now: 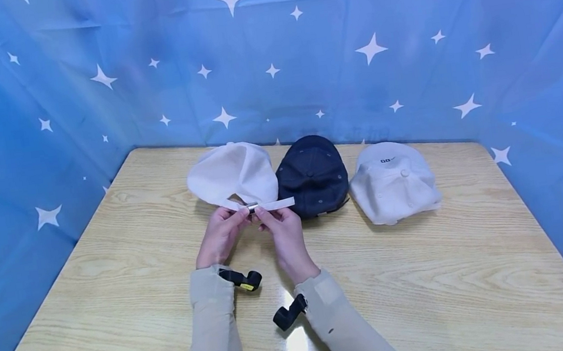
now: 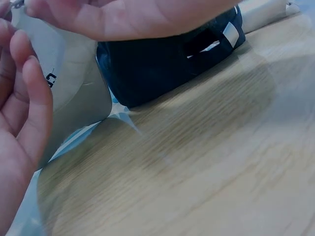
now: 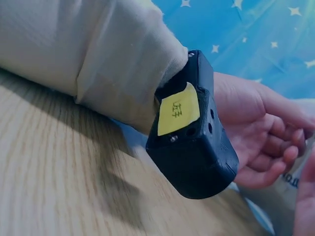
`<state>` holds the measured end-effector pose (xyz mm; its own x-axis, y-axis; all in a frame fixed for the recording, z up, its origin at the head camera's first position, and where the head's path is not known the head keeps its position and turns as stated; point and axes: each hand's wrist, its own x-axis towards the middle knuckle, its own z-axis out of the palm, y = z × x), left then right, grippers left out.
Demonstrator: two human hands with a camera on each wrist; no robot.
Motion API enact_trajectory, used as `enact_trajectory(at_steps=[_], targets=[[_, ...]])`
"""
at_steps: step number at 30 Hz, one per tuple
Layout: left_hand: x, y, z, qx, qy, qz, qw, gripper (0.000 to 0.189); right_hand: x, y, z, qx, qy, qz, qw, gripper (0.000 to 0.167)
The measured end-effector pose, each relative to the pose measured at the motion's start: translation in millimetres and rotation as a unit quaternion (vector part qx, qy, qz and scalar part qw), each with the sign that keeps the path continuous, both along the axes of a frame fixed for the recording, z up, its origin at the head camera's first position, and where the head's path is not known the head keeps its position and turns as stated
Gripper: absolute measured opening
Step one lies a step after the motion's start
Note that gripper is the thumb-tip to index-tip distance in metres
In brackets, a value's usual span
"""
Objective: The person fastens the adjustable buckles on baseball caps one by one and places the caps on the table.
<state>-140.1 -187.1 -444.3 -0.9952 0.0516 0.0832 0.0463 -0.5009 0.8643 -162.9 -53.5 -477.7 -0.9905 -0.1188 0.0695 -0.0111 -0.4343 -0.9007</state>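
At the left of the row, a white baseball cap [image 1: 230, 173] has its back strap turned toward me in the head view. My left hand [image 1: 218, 238] pinches the strap by its metal buckle [image 1: 251, 207]. Just to the right of the buckle, my right hand [image 1: 286, 237] holds the white strap [image 1: 285, 203] between thumb and fingers, and its loose end sticks out to the right. Small dark lettering [image 2: 51, 79] shows on the cap in the left wrist view. The right wrist view shows the left fingers curled, with the buckle out of frame.
A navy cap [image 1: 310, 174] sits right beside the white one, and an off-white cap [image 1: 393, 184] lies to its right. All are near the back of the wooden table [image 1: 123, 267]. A blue star-patterned curtain [image 1: 316, 34] hangs behind. Black cameras [image 3: 197, 142] are strapped to both wrists.
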Motion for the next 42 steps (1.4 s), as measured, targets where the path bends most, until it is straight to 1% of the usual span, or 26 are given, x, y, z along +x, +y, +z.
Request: enact_trajectory(at_steps=[1, 3, 5, 6, 10, 11, 12, 14, 16, 17, 18, 21, 23, 26, 28, 30, 33, 35, 37, 40, 42], targets=[[-0.4, -0.4, -0.1, 0.0, 0.0, 0.003, 1.0, 0.004, -1.5, -0.7, -2.5, -0.005, -0.002, 0.002, 1.0, 0.031], [-1.3, -2.2, -0.6, -0.001, -0.002, 0.01, 1.0, 0.009, -1.6, -1.3, -1.5, -0.011, -0.004, 0.006, 0.9999, 0.033], [-2.4, -4.7, -0.8, -0.002, -0.007, 0.019, 0.9998, 0.017, 0.9, -0.7, 5.2, -0.014, -0.004, 0.01, 0.9999, 0.031], [-3.3, -5.9, -0.8, -0.002, -0.011, 0.025, 0.9996, 0.021, 3.9, 0.3, 12.3, -0.014, -0.01, 0.013, 0.9998, 0.031], [-6.7, -9.7, -0.4, -0.005, -0.045, 0.066, 0.9968, 0.034, 16.7, 5.1, 41.6, -0.022, -0.031, 0.027, 0.9989, 0.028], [-7.4, -10.4, -0.3, 0.003, -0.049, 0.075, 0.996, 0.036, 14.3, 4.0, 36.1, -0.032, -0.024, 0.032, 0.9987, 0.024], [-8.1, -11.2, -0.5, 0.014, -0.052, 0.084, 0.995, 0.037, 17.1, 4.8, 41.7, -0.032, -0.032, 0.034, 0.9984, 0.026], [-9.1, -13.0, -0.5, 0.053, -0.05, 0.101, 0.9922, 0.036, 17.4, 4.8, 41.8, -0.035, -0.032, 0.036, 0.9982, 0.026], [-9.9, -15.1, -0.4, 0.103, -0.03, 0.108, 0.9884, 0.034, 17.3, 4.4, 41.2, -0.038, -0.033, 0.038, 0.998, 0.028], [-10.0, -15.9, -0.4, 0.131, -0.02, 0.109, 0.9852, 0.033, 17.4, 4.5, 41.1, -0.039, -0.037, 0.04, 0.9977, 0.028], [-10.1, -16.7, -0.5, 0.152, -0.012, 0.112, 0.9818, 0.031, 21.1, 6.2, 49.1, -0.035, -0.052, 0.04, 0.9972, 0.03], [-10.3, -19.7, 0.0, 0.21, 0.007, 0.116, 0.9708, 0.029, 21.1, 6.0, 47.8, -0.028, -0.072, 0.049, 0.9958, 0.028], [-10.3, -22.5, -0.1, 0.236, 0.009, 0.117, 0.9646, 0.029, 21.0, 5.9, 46.7, -0.025, -0.086, 0.057, 0.9944, 0.026], [-10.6, -26.7, 0.7, 0.256, 0.003, 0.124, 0.9587, 0.032, 20.4, 6.2, 45.4, -0.032, -0.101, 0.066, 0.9922, 0.025], [-10.3, -28.8, 1.0, 0.255, -0.01, 0.13, 0.9582, 0.038, 19.9, 7.1, 44.8, -0.049, -0.118, 0.071, 0.9893, 0.022], [-10.3, -29.9, 1.2, 0.24, -0.025, 0.136, 0.9609, 0.044, 19.5, 8.3, 44.5, -0.061, -0.135, 0.073, 0.9863, 0.019], [-10.0, -30.3, 0.7, 0.194, -0.044, 0.148, 0.9687, 0.051, 18.2, 9.5, 43.4, -0.065, -0.148, 0.08, 0.9836, 0.015], [-9.0, -30.0, 0.0, 0.162, -0.053, 0.164, 0.9717, 0.051, 17.8, 9.4, 43.0, -0.055, -0.151, 0.09, 0.983, 0.018], [-7.4, -29.5, -1.2, 0.137, -0.063, 0.18, 0.9722, 0.049, 18.0, 9.0, 42.1, -0.043, -0.156, 0.098, 0.982, 0.021], [-5.1, -29.0, -3.5, 0.126, -0.077, 0.195, 0.9695, 0.046, 19.2, 8.6, 40.4, -0.025, -0.177, 0.098, 0.9789, 0.028], [-5.4, -29.0, -4.6, 0.125, -0.076, 0.2, 0.9688, 0.045, 18.7, 8.8, 38.8, -0.016, -0.186, 0.09, 0.9783, 0.034]])
